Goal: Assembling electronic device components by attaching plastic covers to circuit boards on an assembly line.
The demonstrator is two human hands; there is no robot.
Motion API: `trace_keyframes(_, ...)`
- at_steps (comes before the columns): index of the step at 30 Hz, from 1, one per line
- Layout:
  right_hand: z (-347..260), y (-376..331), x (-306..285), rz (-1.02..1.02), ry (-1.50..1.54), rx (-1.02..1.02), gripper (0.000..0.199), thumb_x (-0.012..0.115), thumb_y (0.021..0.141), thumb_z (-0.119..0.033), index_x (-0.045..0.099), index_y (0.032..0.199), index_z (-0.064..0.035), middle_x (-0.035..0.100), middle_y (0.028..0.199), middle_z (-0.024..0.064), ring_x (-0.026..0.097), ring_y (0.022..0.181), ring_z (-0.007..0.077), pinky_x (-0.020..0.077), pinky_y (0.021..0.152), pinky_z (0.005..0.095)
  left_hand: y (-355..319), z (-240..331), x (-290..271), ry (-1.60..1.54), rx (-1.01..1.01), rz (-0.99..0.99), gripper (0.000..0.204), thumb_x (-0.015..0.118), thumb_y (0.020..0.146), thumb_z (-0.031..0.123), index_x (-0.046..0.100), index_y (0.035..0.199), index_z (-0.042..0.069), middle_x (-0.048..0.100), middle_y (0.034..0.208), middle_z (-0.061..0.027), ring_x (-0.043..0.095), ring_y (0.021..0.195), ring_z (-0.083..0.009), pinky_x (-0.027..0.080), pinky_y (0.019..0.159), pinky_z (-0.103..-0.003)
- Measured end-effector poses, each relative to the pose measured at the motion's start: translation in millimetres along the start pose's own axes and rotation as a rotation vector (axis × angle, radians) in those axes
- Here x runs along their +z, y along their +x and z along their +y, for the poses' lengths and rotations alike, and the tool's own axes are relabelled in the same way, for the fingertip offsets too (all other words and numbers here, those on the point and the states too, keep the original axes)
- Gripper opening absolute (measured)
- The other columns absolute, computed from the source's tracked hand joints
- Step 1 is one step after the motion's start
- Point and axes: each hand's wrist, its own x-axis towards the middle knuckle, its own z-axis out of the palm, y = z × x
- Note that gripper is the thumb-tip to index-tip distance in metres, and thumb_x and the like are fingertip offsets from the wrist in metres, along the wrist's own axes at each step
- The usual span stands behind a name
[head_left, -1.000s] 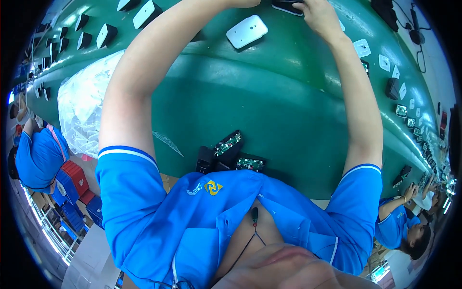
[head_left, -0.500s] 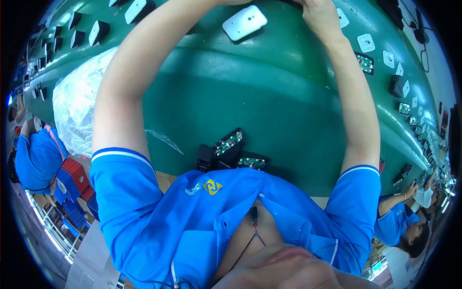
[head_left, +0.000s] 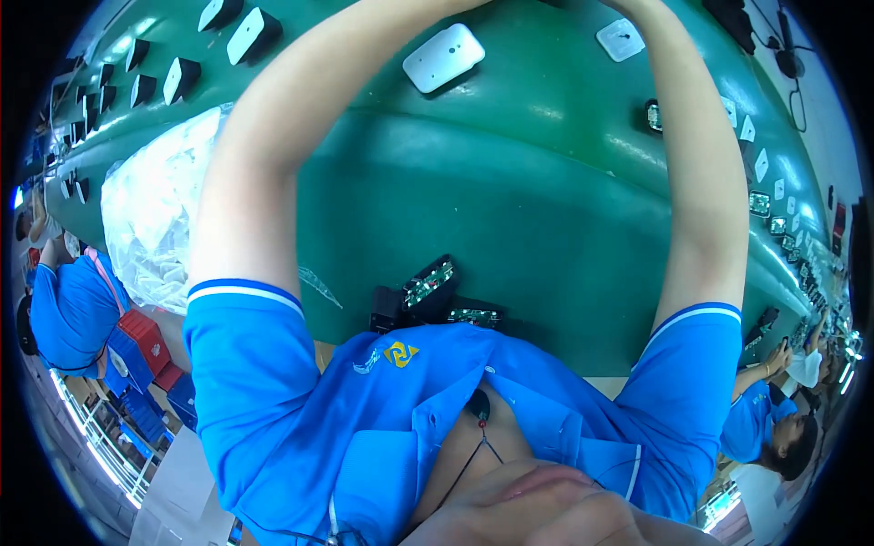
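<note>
Both my forearms reach up to the top edge of the head view. There the picture cuts off my left hand and my right hand, so their fingers are hidden. Between them, a sliver of something dark [head_left: 553,3] shows at the edge; whether I hold it cannot be told. A white rounded plastic cover [head_left: 444,59] with small holes lies beside my left forearm [head_left: 300,100]. Close to my right wrist is a white square plate [head_left: 620,40]. A green circuit board [head_left: 654,116] is partly hidden behind my right forearm [head_left: 706,164].
Close to my chest, black housings with circuit boards [head_left: 429,282] lie on the green tabletop [head_left: 510,218]. A clear plastic bag [head_left: 159,209] sits at left. Several black-and-white housings [head_left: 254,36] stand far left; small boards [head_left: 759,203] line the right. People in blue sit on both sides.
Both forearms have shifted right, and my right hand has moved up, almost out of the picture. The white square plate is now uncovered. The white cover appears slightly farther left and lower.
</note>
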Motion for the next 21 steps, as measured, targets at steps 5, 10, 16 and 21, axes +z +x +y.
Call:
trace_keyframes(5, -36.5, -50.8, -34.9, 0.345, -0.017, -0.025, 0.023, 0.062, 0.082, -0.015, 0.066, 0.097, 0.0018, 0.068, 0.085, 0.0092, 0.060, 0.073, 0.0204, 0.0487, 0.070, 0.0310, 0.1, 5.6, -33.8, -0.376, -0.110, -0.021, 0.019, 0.059, 0.086, 0.016, 0.061, 0.089, -0.002, 0.064, 0.075, -0.0136, 0.059, 0.065, -0.0294, 0.051, 0.067, -0.036)
trace_keyframes(10, -33.5, -121.8, -68.6, 0.014, -0.214, 0.245, 0.037, 0.069, 0.076, -0.017, 0.064, 0.111, -0.0059, 0.065, 0.107, 0.0046, 0.062, 0.092, 0.0230, 0.0478, 0.082, 0.0316, -23.4, -113.8, -10.8, -0.835, -0.217, -0.711, 0.023, 0.053, 0.094, 0.020, 0.059, 0.094, -0.001, 0.063, 0.070, -0.0092, 0.057, 0.057, -0.0139, 0.048, 0.054, -0.023)
trace_keyframes(16, 27.5, -203.1, -31.2, 0.072, -0.440, 0.033, 0.040, 0.068, 0.079, -0.019, 0.060, 0.116, -0.0072, 0.060, 0.114, 0.0058, 0.057, 0.102, 0.0226, 0.0443, 0.088, 0.0325, -23.1, -50.1, -60.8, -0.703, -0.598, -0.795, 0.027, 0.054, 0.093, 0.024, 0.060, 0.094, -0.003, 0.065, 0.073, -0.0110, 0.059, 0.058, -0.0162, 0.049, 0.055, -0.025)
trace_keyframes(21, 30.6, -209.3, -25.4, 0.208, -0.302, 0.095, 0.040, 0.067, 0.081, -0.018, 0.057, 0.119, -0.0072, 0.058, 0.113, 0.0052, 0.057, 0.098, 0.0217, 0.0442, 0.088, 0.0310, 21.1, 58.5, -36.8, -0.508, -0.559, -0.659, 0.032, 0.056, 0.090, 0.028, 0.061, 0.090, -0.003, 0.065, 0.077, -0.0146, 0.060, 0.064, -0.0221, 0.050, 0.060, -0.030)
